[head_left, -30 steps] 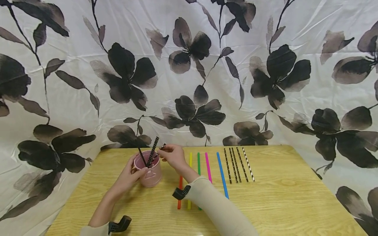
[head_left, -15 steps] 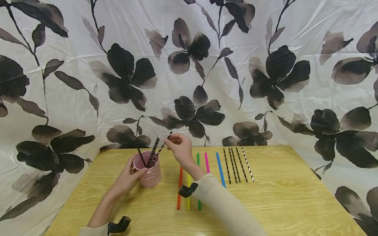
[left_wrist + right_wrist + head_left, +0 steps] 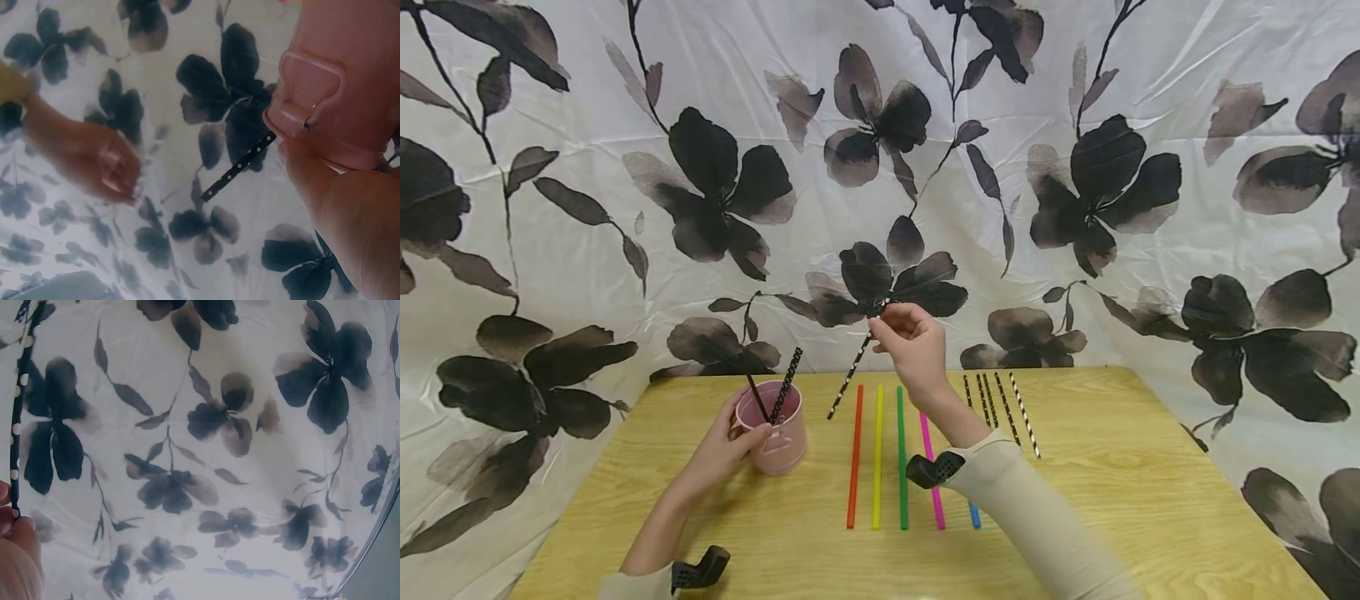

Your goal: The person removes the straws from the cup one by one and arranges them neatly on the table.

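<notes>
My left hand [image 3: 718, 446] grips the pink pail [image 3: 782, 450] round its side, thumb at the rim. In the left wrist view the pail's small handle [image 3: 340, 84] shows beside the thumb. A dotted black straw [image 3: 787, 383] and a thin dark straw [image 3: 757, 398] lean out of the pail. Up and to the right, my right hand [image 3: 917, 354] pinches a black straw with white dots [image 3: 848, 379] near its upper end. That straw slants down to the left, beside the pail. The right wrist view shows it [image 3: 19, 419] at the left edge, between the fingertips.
On the wooden table [image 3: 1075, 533] lie a red straw [image 3: 854, 454], a yellow straw [image 3: 877, 454], a green straw [image 3: 902, 454], a pink straw [image 3: 934, 483] and a partly hidden blue straw [image 3: 974, 515]. Several black patterned straws [image 3: 1006, 404] and a striped one [image 3: 1025, 415] lie right. Floral cloth [image 3: 880, 192] hangs behind.
My right hand has drawn the dotted straw up out of the pail and carried it to the right. The left hand keeps its grip on the pail.
</notes>
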`<state>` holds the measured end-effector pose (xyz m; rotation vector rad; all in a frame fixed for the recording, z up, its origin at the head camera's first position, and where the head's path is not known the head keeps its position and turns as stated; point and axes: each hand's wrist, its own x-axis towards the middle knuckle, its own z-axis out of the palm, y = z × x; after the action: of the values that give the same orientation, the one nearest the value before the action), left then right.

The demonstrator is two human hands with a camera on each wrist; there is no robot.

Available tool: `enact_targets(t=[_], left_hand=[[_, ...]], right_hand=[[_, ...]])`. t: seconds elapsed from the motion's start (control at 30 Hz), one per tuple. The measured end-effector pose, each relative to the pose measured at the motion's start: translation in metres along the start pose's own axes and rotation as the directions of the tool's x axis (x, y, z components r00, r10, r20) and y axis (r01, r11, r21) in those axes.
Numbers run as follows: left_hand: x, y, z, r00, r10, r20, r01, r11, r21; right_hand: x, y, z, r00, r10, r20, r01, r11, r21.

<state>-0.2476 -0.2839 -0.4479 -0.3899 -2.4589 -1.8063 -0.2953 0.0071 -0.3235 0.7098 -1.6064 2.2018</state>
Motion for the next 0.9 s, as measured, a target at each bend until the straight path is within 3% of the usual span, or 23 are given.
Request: enact_targets(t=[0.27,0.43,0.57,0.6,0.73,0.9], left_hand=[[0.002,0.001,-0.001,1.000,-0.006,-0.016,0.006,1.000,0.025],[0.001,0.002,0.000,1.000,-0.008,-0.010,0.009,1.000,0.028],[0.000,0.001,0.000,1.000,-0.006,-0.012,0.006,0.999,0.034],[0.000,0.000,0.001,1.000,-0.005,-0.013,0.005,0.999,0.035],[0.000,-0.001,0.001,1.000,-0.018,0.000,0.018,0.999,0.028],[0.002,-0.001,0.001,1.000,-0.012,0.000,0.012,1.000,0.028]], right_hand=[[-0.014,-0.029,-0.048,0.999,0.037,0.035,-0.032,0.989,-0.142],[-0.026,-0.021,-0.085,0.998,0.046,0.033,-0.039,0.982,-0.186],[-0.039,-0.020,-0.107,0.995,0.098,0.029,-0.088,0.963,-0.253],[-0.045,-0.029,-0.108,0.991,0.132,0.014,-0.122,0.949,-0.291],[-0.062,-0.024,-0.128,0.974,0.227,-0.001,-0.214,0.917,-0.336],[-0.084,-0.012,-0.150,0.937,0.345,-0.053,-0.340,0.868,-0.361]])
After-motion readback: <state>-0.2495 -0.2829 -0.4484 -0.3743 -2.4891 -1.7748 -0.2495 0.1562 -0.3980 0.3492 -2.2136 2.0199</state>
